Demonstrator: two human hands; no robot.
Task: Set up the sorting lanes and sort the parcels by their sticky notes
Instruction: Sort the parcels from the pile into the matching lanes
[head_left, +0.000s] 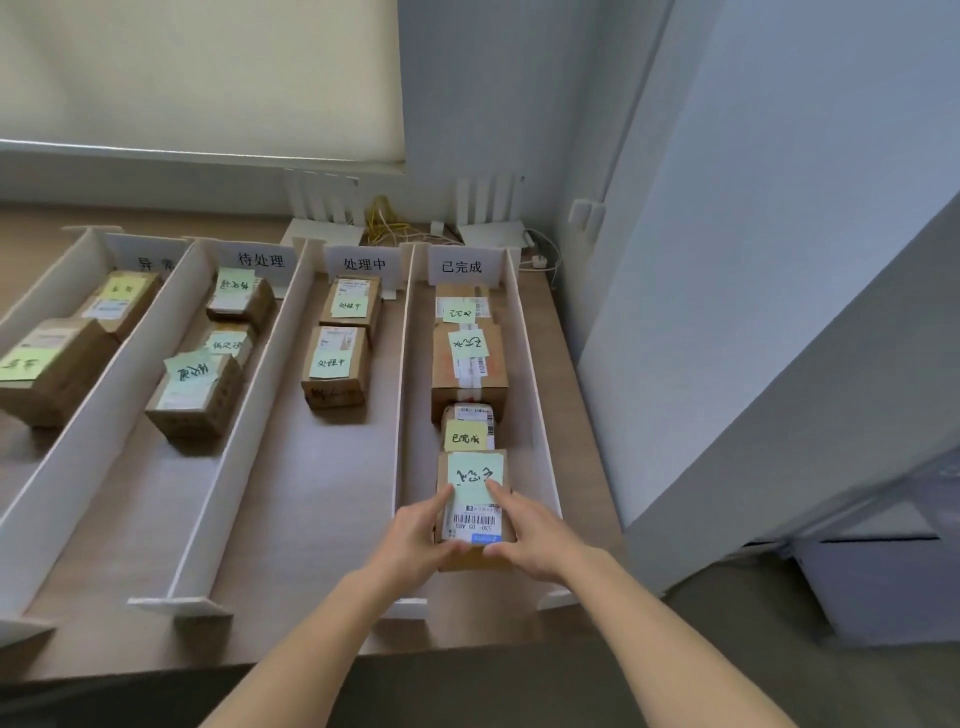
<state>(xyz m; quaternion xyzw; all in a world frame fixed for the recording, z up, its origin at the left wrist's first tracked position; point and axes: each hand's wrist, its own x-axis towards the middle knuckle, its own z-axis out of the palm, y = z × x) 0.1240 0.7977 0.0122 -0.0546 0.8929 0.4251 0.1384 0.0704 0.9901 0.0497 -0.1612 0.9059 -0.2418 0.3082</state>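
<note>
So both hands are on the nearest parcel (471, 512), a small brown cardboard box sitting in the rightmost lane w/ its near end by the lane's open end. Left hand (415, 538) cups the box's left edge, fingers curled along the side, index tip up on top. Right hand (532, 535) holds the right edge the same way, index tip resting on the pale green sticky note (475, 475). So each hand is closed round the box, one per side. Note has handwriting on it, upside down from here, and below it there's a white shipping label (474, 522) w/ barcode + a blue strip at the near edge.

Just past the fingertips, touching or nearly touching the held box: a smaller parcel w/ a yellow note (466, 435). Beyond that a bigger taped box (469, 371), green note on top, then a 4th box (462, 306) up against the lane sign (462, 266) reading 已完成.

Left of the hands, across a white divider (402, 395), the next lane has 2 boxes (340, 364) w/ green notes under a 处理中 sign (364, 263). Further left, 3 boxes (200, 392) under 待处理 (261, 259), then 2 more (49, 369) in the far-left lane; that sign is only partly readable. All on a wood-tone table (317, 493).
</note>
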